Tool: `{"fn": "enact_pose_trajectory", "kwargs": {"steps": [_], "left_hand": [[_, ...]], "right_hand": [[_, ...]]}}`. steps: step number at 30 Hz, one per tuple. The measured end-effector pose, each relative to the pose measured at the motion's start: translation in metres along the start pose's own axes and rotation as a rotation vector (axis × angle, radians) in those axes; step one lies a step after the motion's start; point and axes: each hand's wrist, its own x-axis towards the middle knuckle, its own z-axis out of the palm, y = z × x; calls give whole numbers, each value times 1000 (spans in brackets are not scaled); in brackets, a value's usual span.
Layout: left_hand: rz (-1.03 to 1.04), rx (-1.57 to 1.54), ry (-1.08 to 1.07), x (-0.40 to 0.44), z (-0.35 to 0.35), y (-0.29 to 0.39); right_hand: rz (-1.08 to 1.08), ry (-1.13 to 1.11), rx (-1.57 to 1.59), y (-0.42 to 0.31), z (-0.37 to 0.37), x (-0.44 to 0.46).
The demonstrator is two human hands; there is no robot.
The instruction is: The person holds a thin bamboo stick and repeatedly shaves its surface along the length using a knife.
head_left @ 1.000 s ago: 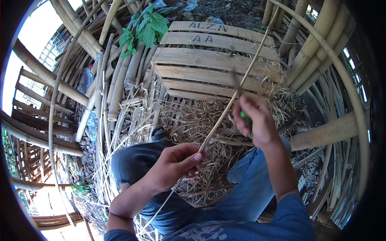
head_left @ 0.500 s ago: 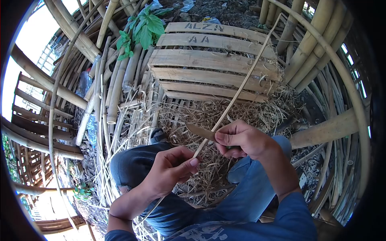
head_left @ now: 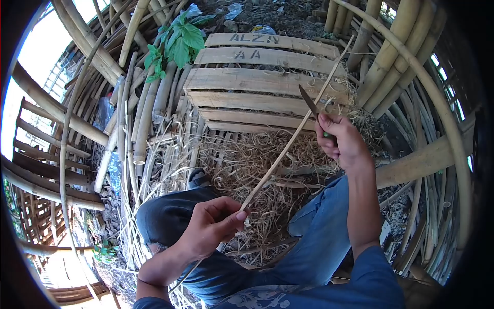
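Note:
A long thin bamboo strip (head_left: 290,144) runs diagonally from my lap up past the wooden crate. My left hand (head_left: 213,226) pinches it near its lower part, above my knee. In my right hand (head_left: 342,141) is a knife (head_left: 309,100) with a dark blade and a bit of green at the handle. The blade points up and left, lying against or just beside the strip; exact contact is hard to tell. Curly bamboo shavings (head_left: 257,195) cover the ground between my legs.
A slatted wooden crate (head_left: 257,80) with stencilled letters stands in front of me. Bamboo poles (head_left: 149,116) and thin strips lie at the left, beside a leafy plant (head_left: 182,41). Thick bamboo poles (head_left: 396,56) lean at the right, near a horizontal bamboo beam (head_left: 417,165).
My right hand has moved the knife up and right along the strip, away from my left hand. The blade has turned to point more upward. My left hand keeps its pinch, slightly lower.

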Motion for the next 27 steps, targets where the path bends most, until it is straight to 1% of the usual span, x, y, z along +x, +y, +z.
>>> {"fn": "enact_pose_trajectory", "kwargs": {"steps": [2, 5, 6, 8, 11, 12, 14, 15, 18, 19, 20, 22, 23, 24, 26, 27], "left_hand": [[5, -3, 3, 3, 1, -1], [30, 12, 31, 4, 1, -1], [46, 21, 40, 5, 2, -1], [65, 28, 51, 5, 2, 0], [51, 41, 37, 4, 1, 1], [84, 80, 53, 3, 0, 1], [116, 120, 66, 2, 0, 0], [135, 134, 90, 3, 1, -1], [160, 138, 99, 4, 3, -3], [157, 135, 90, 3, 2, -4], [151, 140, 95, 3, 0, -4], [184, 156, 91, 3, -2, -4], [152, 148, 95, 0, -2, 0], [155, 145, 93, -1, -2, -1], [166, 173, 103, 1, 0, -1], [172, 174, 99, 2, 1, -1]], "right_hand": [[35, -69, -73, 3, 3, -6], [90, -354, -52, 15, 39, -18], [94, -360, -45, 21, 53, -23], [171, -494, -84, 28, 71, -31], [185, -470, -50, 28, 70, -29], [184, -468, -51, 25, 64, -25], [122, -330, 26, 17, 50, -18], [121, -326, 24, 18, 50, -19], [216, -471, 24, 22, 62, -26], [260, -566, -67, 21, 69, -29], [261, -570, -59, 22, 70, -29], [300, -404, 41, 21, 67, -24], [212, -384, 72, 18, 55, -19], [212, -383, 67, 19, 56, -19], [261, -458, 97, 21, 61, -22], [307, -513, 27, 29, 70, -25]]}}
